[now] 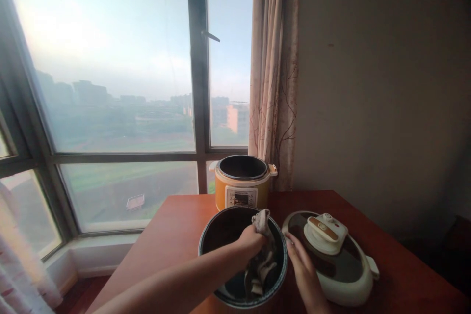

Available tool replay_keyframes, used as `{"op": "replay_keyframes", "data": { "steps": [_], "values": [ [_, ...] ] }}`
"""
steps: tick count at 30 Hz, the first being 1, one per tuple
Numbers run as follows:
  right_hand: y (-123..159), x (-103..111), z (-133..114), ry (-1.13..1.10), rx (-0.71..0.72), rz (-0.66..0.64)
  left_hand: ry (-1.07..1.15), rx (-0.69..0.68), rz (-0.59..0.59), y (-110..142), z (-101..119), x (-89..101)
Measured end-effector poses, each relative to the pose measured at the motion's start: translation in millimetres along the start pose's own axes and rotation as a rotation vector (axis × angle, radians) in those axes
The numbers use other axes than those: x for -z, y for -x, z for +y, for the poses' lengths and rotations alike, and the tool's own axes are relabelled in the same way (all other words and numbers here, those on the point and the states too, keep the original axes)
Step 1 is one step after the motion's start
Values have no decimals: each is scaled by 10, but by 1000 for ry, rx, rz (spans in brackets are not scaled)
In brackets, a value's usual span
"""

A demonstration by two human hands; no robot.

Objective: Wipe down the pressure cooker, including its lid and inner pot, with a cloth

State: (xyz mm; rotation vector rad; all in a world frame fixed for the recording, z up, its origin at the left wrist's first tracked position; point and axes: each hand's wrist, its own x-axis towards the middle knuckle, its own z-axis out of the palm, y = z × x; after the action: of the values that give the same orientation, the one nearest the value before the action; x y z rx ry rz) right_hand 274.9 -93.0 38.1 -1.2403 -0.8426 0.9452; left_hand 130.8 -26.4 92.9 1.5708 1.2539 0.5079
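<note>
My left hand (252, 241) is closed around a crumpled greyish cloth (262, 265) inside a dark inner pot (218, 230). Part of the cloth sticks up above the fist, and the rest hangs down into the pot against its right inner wall. At the pot's right rim, my right hand (301, 265) holds the side, its fingertips by the edge. Just beyond that hand lies a glass lid (355, 289) with a pale rim and a white and brown handle. Behind the pot stands an orange electric cooker body (222, 189) with its top uncovered.
Everything rests on a reddish-brown wooden table (162, 235). Large windows (121, 83) fill the left side behind it. A beige curtain (272, 68) hangs beside the cooker, and a plain wall (368, 108) rises at the right.
</note>
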Motion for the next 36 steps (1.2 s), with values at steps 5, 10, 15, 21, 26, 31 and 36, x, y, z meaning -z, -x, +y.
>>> {"op": "replay_keyframes", "data": {
  "steps": [5, 10, 15, 21, 26, 31, 36],
  "values": [
    [162, 15, 167, -1, 17, -5, 193, 56, 187, -76, 91, 50],
    [194, 14, 196, 39, 32, -101, 226, 81, 141, -51, 77, -86],
    [119, -2, 123, 10, 32, 43, -52, 4, -131, 91, 36, -42],
    [90, -27, 145, -137, -10, 48, -767, -243, -669, 123, -15, 338],
    [108, -6, 226, -1, 44, 29, -939, -501, -849, 43, -26, 476],
    [130, -22, 186, 26, 95, 34, -1325, -1051, -540, 76, 48, 395],
    [120, -6, 145, 46, 100, 27, -1496, -1392, -303, -65, 58, 406]
  ]
}}
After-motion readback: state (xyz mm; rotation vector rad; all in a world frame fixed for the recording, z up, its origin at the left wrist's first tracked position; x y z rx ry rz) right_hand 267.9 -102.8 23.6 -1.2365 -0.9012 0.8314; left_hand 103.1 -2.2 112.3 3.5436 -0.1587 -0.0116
